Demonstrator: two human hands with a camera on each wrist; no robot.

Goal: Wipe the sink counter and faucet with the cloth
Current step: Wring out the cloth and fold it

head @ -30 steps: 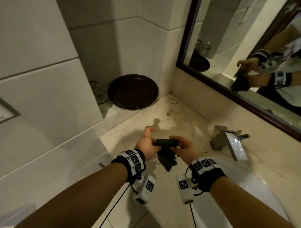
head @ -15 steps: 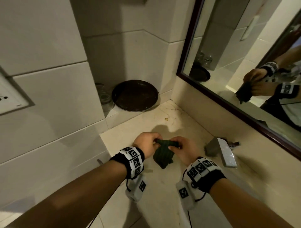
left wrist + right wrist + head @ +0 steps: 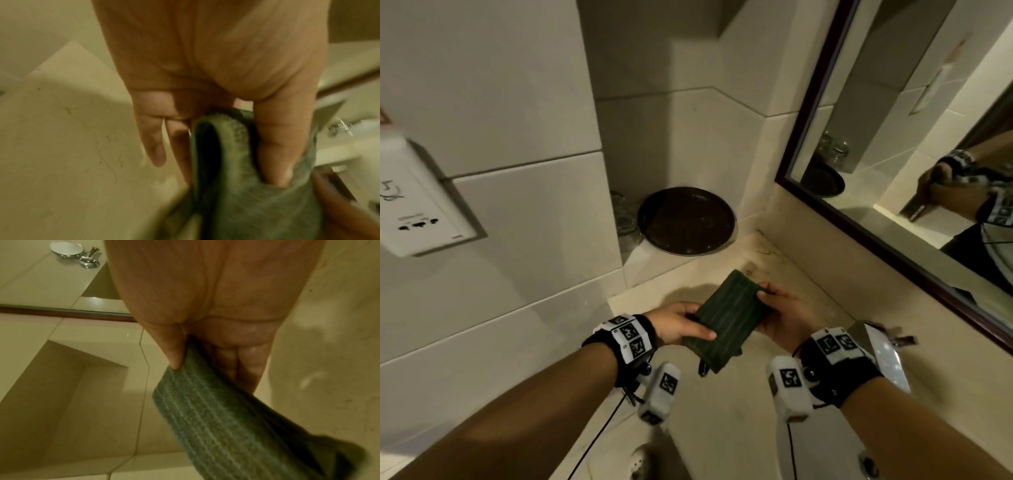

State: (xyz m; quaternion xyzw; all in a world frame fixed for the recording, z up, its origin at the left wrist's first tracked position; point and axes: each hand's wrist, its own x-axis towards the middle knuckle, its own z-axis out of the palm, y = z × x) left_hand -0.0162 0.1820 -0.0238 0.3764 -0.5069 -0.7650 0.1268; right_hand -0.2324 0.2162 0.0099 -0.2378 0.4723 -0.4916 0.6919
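Observation:
A dark green ribbed cloth (image 3: 726,318), folded into a flat rectangle, is held above the beige marble counter (image 3: 801,274). My left hand (image 3: 681,325) grips its near-left edge, thumb lying across the top. My right hand (image 3: 780,311) pinches its far-right edge between thumb and fingers. The left wrist view shows the cloth (image 3: 236,186) folded over my thumb. In the right wrist view the cloth (image 3: 222,418) hangs from thumb and fingers. The chrome faucet (image 3: 883,356) sits just right of my right wrist. The white basin (image 3: 822,448) lies below it.
A dark round tray (image 3: 686,221) and glass jars (image 3: 625,219) stand on a raised ledge in the far corner. A framed mirror (image 3: 914,144) runs along the right wall. A white socket plate (image 3: 417,212) projects from the left tiled wall.
The cloth was bunched and dangling between my hands; now it is spread into a flat folded rectangle. My hands have moved apart to its edges, and the view has tilted up.

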